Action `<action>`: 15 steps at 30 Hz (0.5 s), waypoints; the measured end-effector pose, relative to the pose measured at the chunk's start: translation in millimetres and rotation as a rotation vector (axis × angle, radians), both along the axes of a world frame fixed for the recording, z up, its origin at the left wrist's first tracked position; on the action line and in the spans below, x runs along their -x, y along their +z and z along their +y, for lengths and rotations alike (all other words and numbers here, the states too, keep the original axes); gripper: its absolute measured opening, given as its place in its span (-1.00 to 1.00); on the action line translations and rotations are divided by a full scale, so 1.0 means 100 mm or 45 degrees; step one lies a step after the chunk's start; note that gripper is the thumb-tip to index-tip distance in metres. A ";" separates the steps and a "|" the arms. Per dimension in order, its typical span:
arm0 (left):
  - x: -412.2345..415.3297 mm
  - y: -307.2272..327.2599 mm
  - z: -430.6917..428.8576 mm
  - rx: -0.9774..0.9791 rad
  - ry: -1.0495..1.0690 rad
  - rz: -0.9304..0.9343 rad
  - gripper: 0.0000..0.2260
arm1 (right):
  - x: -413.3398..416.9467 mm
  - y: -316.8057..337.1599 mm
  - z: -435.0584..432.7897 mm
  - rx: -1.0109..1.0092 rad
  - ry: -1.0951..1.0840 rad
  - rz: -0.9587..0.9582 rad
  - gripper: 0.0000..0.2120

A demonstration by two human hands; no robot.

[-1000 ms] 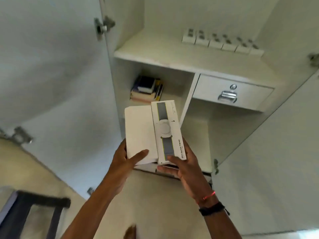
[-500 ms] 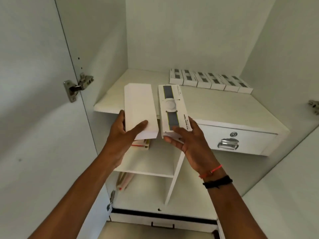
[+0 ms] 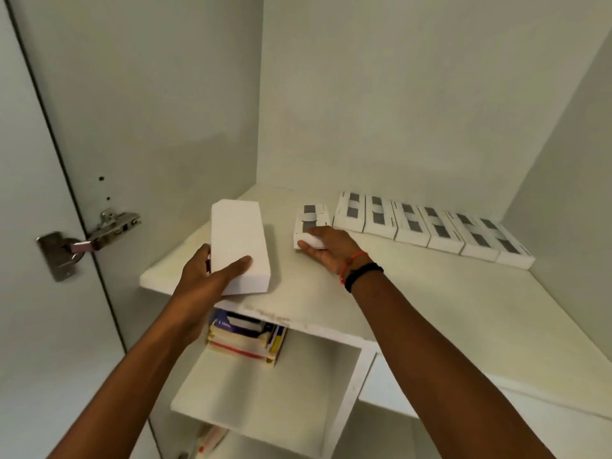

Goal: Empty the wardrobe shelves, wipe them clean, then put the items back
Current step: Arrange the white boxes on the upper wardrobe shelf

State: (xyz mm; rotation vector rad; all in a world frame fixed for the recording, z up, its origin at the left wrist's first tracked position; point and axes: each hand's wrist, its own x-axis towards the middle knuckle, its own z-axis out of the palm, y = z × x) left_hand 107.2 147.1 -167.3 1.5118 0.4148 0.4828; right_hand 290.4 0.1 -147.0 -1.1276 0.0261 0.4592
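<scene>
My left hand (image 3: 212,279) grips a plain white box (image 3: 239,243) by its near end, just above the left part of the white wardrobe shelf (image 3: 414,299). My right hand (image 3: 331,251) holds a white box with a grey band (image 3: 311,223) by its near end and has it lying on the shelf. That box sits at the left end of a row of several similar grey-banded boxes (image 3: 433,228) lined up along the back.
Below the shelf, a stack of books (image 3: 246,339) lies in the left cubby. The open wardrobe door with a metal hinge (image 3: 89,240) stands at the left. The cabinet's right side wall (image 3: 569,193) closes the shelf.
Both hands moved forward onto the shelf. The right hand carried the grey-banded box to the left end of the row; the left hand brought the plain box over the shelf's left part.
</scene>
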 end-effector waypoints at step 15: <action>-0.96 -0.03 0.34 0.011 -0.103 0.108 -0.65 | -1.19 -0.35 0.30 2.160 -0.126 -1.685 -0.74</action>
